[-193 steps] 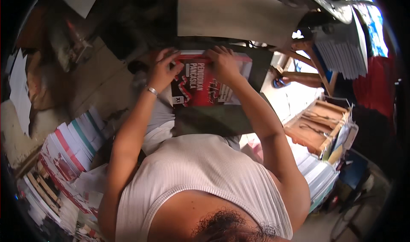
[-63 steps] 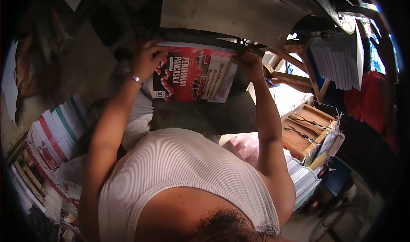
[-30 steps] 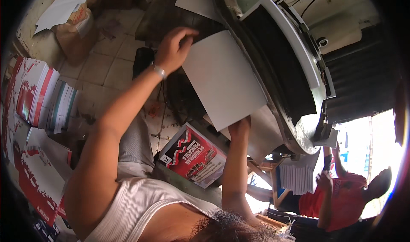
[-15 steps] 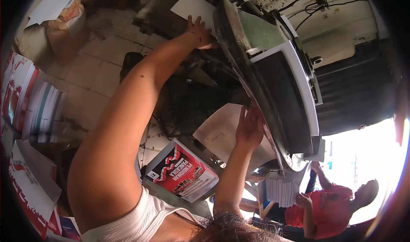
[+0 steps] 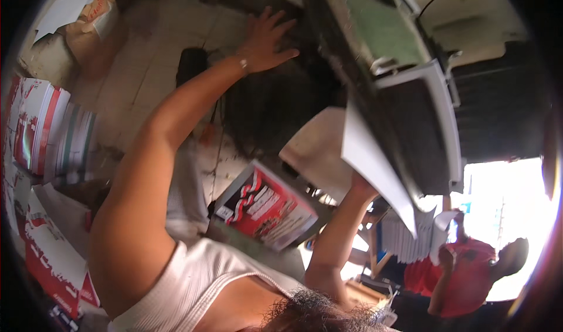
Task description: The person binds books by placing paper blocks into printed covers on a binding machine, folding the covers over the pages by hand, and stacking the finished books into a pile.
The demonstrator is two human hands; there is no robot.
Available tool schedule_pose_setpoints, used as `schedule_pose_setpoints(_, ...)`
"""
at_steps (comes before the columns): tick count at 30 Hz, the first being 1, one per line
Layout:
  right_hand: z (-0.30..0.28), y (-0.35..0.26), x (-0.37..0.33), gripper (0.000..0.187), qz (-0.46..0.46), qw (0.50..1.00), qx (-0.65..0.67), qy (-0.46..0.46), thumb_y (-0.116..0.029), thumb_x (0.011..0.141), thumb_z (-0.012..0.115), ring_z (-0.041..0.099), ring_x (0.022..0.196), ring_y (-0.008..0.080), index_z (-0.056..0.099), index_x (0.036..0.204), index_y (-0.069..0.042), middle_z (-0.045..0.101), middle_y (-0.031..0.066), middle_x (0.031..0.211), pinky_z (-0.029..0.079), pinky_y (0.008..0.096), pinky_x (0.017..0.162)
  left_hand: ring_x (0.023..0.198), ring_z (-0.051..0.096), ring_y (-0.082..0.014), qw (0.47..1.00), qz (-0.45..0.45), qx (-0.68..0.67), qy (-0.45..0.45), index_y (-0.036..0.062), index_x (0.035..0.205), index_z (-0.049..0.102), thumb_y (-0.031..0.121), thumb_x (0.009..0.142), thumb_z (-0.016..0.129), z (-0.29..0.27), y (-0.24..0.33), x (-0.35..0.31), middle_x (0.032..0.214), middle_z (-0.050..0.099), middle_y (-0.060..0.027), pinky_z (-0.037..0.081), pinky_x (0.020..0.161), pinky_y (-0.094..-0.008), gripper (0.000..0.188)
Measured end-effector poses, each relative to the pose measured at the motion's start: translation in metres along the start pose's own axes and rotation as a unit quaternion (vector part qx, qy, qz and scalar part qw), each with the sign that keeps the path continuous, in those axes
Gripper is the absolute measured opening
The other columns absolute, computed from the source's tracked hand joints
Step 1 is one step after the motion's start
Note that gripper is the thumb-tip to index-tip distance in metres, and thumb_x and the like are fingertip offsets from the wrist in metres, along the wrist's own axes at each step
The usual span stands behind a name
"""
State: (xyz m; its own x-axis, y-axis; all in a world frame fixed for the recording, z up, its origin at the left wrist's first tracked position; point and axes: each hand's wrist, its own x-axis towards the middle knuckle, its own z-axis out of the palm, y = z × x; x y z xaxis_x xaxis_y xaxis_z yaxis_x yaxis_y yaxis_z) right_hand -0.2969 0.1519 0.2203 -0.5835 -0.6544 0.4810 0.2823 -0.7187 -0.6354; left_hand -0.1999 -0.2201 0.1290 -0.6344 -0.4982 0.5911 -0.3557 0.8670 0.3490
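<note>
My left hand [image 5: 267, 45] is stretched out in the air, fingers spread, holding nothing, left of a large dark machine [image 5: 393, 138]. My right hand [image 5: 363, 188] is raised at the machine's lower side, behind a white sheet [image 5: 372, 156]. The sheet hides its fingers, so its grip cannot be seen. The sheet hangs at a slant along the machine's near edge, its pointed corner downward. A green plate [image 5: 384, 30] and a white-edged dark panel [image 5: 419, 118] are on the machine. Behind my right forearm is a light brown board or sheet [image 5: 316, 141].
A stack of books with a red cover [image 5: 264, 209] lies below the machine. More book stacks [image 5: 35, 127] and red-and-white printed sheets [image 5: 56, 247] stand at the left. At the lower right, a person in red [image 5: 463, 273] handles paper beside a pile of sheets [image 5: 407, 235].
My left hand has drawn away from the machine's edge and spread its fingers. A white sheet now hangs out from the machine over my right hand. The view has shifted.
</note>
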Motion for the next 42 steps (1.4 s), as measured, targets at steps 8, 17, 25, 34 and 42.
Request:
schedule_pose_setpoints(8, -0.003, -0.027, 0.015, 0.049, 0.031, 0.999, 0.028, -0.006, -0.029, 0.098, 0.058, 0.046, 0.139, 0.0343, 0.055, 0.14, -0.004, 0.052, 0.0154, 0.148, 0.028, 0.0534, 0.12, 0.153, 0.016, -0.0337, 0.744, -0.212, -0.453, -0.444, 0.0067, 0.161, 0.011, 0.047, 0.066, 0.092, 0.008, 0.053, -0.306, 0.166, 0.013, -0.0206, 0.025, 0.122, -0.0423, 0.13)
schedule_pose_setpoints(17, -0.129, -0.029, -0.066, 0.026, 0.015, 0.972, 0.072, 0.223, -0.006, 0.095, 0.058, 0.054, 0.128, 0.0311, 0.063, 0.12, -0.001, 0.064, 0.0131, 0.129, 0.036, 0.0541, 0.115, 0.125, 0.058, -0.0291, 0.65, -0.295, -0.469, -0.52, 0.0031, 0.149, 0.041, 0.041, 0.066, 0.093, 0.012, 0.07, -0.339, 0.134, 0.061, -0.0194, 0.045, 0.107, -0.0375, 0.105)
schedule_pose_setpoints(25, -0.122, 0.015, -0.171, 0.025, -0.023, 0.86, 0.007, 0.51, -0.003, 0.1, 0.054, 0.061, 0.117, 0.0315, 0.059, 0.123, 0.002, 0.064, 0.0154, 0.123, 0.053, 0.0516, 0.103, 0.111, 0.064, -0.0223, 0.679, -0.282, -0.491, -0.466, -0.0003, 0.134, 0.056, 0.03, 0.066, 0.094, 0.011, 0.076, -0.339, 0.125, 0.067, -0.0143, 0.05, 0.099, -0.0333, 0.084)
schedule_pose_setpoints(34, -0.095, 0.016, -0.166, 0.027, -0.014, 0.868, -0.047, 0.494, -0.001, 0.1, 0.054, 0.065, 0.11, 0.0274, 0.057, 0.126, -0.002, 0.067, 0.0131, 0.12, 0.057, 0.0484, 0.099, 0.114, 0.06, -0.0224, 0.717, -0.278, -0.494, -0.406, 0.0005, 0.131, 0.043, 0.022, 0.06, 0.097, -0.016, 0.119, -0.337, 0.123, 0.06, -0.0142, 0.048, 0.099, -0.0331, 0.092)
schedule_pose_setpoints(42, -0.085, 0.017, -0.17, 0.028, -0.007, 0.842, -0.015, 0.539, 0.002, 0.094, 0.06, 0.068, 0.095, 0.0256, 0.057, 0.121, -0.006, 0.065, 0.011, 0.112, 0.064, 0.0441, 0.077, 0.11, 0.061, -0.0248, 0.824, -0.165, -0.424, -0.337, 0.0004, 0.135, 0.042, 0.026, 0.06, 0.095, -0.088, 0.156, -0.282, 0.119, 0.061, -0.0167, 0.049, 0.097, -0.0393, 0.096)
